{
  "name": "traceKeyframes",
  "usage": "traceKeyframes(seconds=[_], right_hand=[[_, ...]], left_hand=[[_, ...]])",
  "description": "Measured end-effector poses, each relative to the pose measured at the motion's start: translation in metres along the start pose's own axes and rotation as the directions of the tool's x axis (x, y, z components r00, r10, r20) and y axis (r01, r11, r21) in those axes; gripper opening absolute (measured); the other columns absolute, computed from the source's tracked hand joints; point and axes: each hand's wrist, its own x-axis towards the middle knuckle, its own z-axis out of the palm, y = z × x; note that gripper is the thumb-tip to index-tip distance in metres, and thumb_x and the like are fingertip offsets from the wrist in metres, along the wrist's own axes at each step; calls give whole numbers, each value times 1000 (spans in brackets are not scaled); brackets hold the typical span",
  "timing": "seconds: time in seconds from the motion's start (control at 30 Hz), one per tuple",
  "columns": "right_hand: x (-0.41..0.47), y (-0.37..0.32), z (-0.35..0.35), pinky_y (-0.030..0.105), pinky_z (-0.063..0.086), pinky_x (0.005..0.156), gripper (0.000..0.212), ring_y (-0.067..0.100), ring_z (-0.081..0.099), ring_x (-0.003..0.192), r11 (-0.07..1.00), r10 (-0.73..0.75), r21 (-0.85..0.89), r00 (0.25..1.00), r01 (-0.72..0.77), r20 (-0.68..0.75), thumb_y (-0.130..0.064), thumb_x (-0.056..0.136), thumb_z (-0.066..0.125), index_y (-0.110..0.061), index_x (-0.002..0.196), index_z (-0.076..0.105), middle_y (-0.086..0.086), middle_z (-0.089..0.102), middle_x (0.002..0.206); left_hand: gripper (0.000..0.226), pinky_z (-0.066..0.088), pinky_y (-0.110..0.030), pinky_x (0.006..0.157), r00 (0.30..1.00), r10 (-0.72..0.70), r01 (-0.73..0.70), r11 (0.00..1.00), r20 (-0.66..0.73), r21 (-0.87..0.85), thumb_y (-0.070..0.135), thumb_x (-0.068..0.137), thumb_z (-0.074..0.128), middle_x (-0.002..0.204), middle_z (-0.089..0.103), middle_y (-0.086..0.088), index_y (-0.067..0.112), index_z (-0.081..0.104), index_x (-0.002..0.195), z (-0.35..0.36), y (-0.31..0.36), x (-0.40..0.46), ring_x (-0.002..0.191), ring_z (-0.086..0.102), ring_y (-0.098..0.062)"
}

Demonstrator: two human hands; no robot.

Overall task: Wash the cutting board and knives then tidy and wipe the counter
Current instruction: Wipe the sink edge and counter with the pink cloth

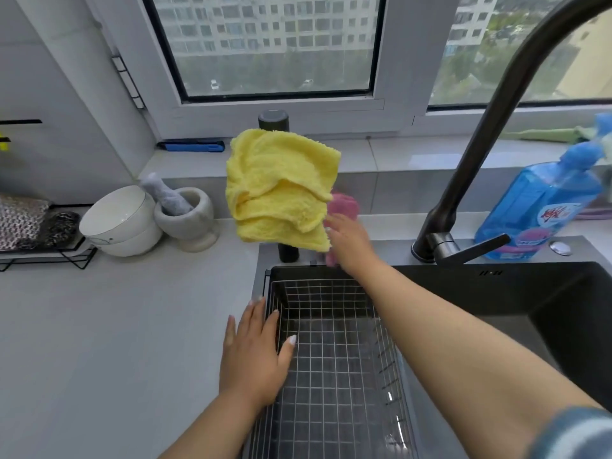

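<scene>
Head view: right grip (347, 246) pinches the yellow cloth (281, 190) at 12 o'clock; left grip (255, 352) lies spread flat on the grey desk (116, 342) beside the sink basket (334, 342).

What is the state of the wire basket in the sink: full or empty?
Empty: the basket shows only bare wire grid, though both arms cover parts; the left hand rests on its rim.

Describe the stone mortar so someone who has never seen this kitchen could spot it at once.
Start at the window and drop to the grey counter left of the sink. The mortar stands there beside a stack of white bowls. Unlike the smooth bowls, it is speckled grey stone on a foot, with a pestle leaning inside.
</scene>
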Motion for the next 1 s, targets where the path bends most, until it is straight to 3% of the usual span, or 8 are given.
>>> traceKeyframes(seconds=[0.07, 0.13, 0.17, 0.23, 0.3, 0.4, 0.67, 1.0], right_hand=[[13, 2, 10, 36, 20, 117, 43, 24, 39, 134, 998, 46, -55, 987, -38, 155, 0, 97, 42, -13, 138, 46, 14, 43, 145], [17, 5, 19, 45, 21, 117, 41, 12, 52, 105, 993, 75, -103, 966, -51, 247, -4, 100, 40, -30, 131, 46, 0, 57, 115], [19, 7, 24, 49, 18, 118, 40, 10, 50, 107, 977, 82, -211, 958, -23, 274, -8, 102, 36, -28, 136, 43, -12, 53, 117], [24, 13, 32, 51, 3, 120, 48, 23, 22, 144, 907, 94, -420, 950, 43, 299, -23, 105, 26, -21, 152, 21, -3, 28, 155], [26, 25, 38, 49, -3, 120, 55, 21, 0, 149, 856, 98, -513, 952, 68, 290, -39, 102, 15, -26, 155, 6, 0, 4, 162], [30, 42, 35, 49, -3, 119, 57, 21, 0, 149, 813, 123, -577, 947, 75, 296, -44, 99, 10, -29, 154, 3, -4, 0, 162], [25, 85, -39, 50, -1, 117, 57, 26, -2, 149, 773, 312, -608, 944, -184, 111, -51, 101, 6, -30, 154, 9, -1, -2, 161], [-3, 92, -37, 48, 12, 120, 56, 27, 9, 148, 869, 234, -455, 972, -192, 36, -43, 102, 13, -19, 151, 26, 6, 16, 160]], left_hand=[[85, -9, -42, 119, 1000, -2, 3, 1000, -21, 5, 64, 79, -7, 161, 0, 2, 28, 24, 150, 1, 0, 0, 147, -8, -14], [83, -9, -42, 119, 1000, -7, 7, 1000, -23, 1, 63, 80, -6, 161, 2, 3, 28, 26, 149, 1, -1, 1, 147, -7, -13], [83, -9, -41, 119, 1000, -12, 12, 1000, -21, 0, 62, 81, -6, 161, 2, 3, 28, 26, 149, 1, -1, 1, 147, -7, -13], [83, -9, -40, 119, 1000, -18, 18, 1000, -23, 6, 61, 80, -7, 161, 2, 4, 28, 26, 149, 1, 0, 2, 147, -8, -12], [84, -9, -40, 119, 1000, -17, 17, 1000, -23, 3, 61, 80, -9, 161, 2, 4, 27, 27, 149, 1, 0, 1, 147, -9, -11], [87, -9, -40, 119, 999, -21, 21, 1000, -28, 1, 59, 79, -12, 161, 0, 4, 25, 22, 151, 1, 0, 1, 146, -11, -11], [88, -9, -40, 119, 1000, -17, 18, 1000, -19, 21, 56, 77, -13, 161, -3, 3, 20, 11, 153, 3, 0, 1, 142, -17, -9], [71, -9, -39, 119, 999, -31, 31, 1000, -23, 1, 50, 88, 3, 161, -1, 4, 21, 14, 153, 0, 0, 0, 147, -10, -11]])
